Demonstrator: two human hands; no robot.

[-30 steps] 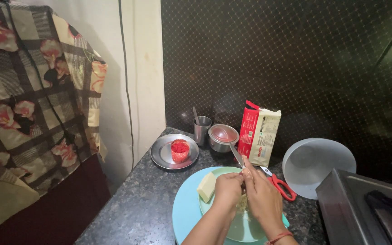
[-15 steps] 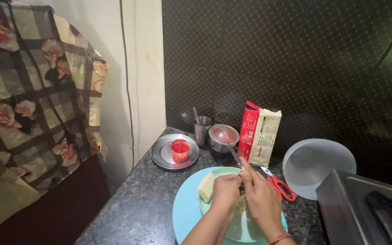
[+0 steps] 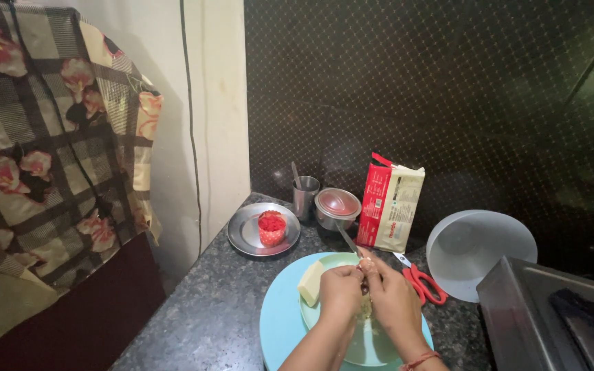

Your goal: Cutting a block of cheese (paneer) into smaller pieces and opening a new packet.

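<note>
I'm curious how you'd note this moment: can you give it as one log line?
left hand and right hand: together over green plate, gripping knife | pale block: on plate | scissors: right of the hands

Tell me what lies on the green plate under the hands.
On the green plate lies a pale block, beside the left hand. The right hand holds a knife. What the hands cover cannot be seen.

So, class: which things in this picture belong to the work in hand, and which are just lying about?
In use: left hand, right hand, knife, pale block, green plate.

Lying about: red scissors, red packet, steel plate with red cup, lidded steel pot, white bowl.
</note>
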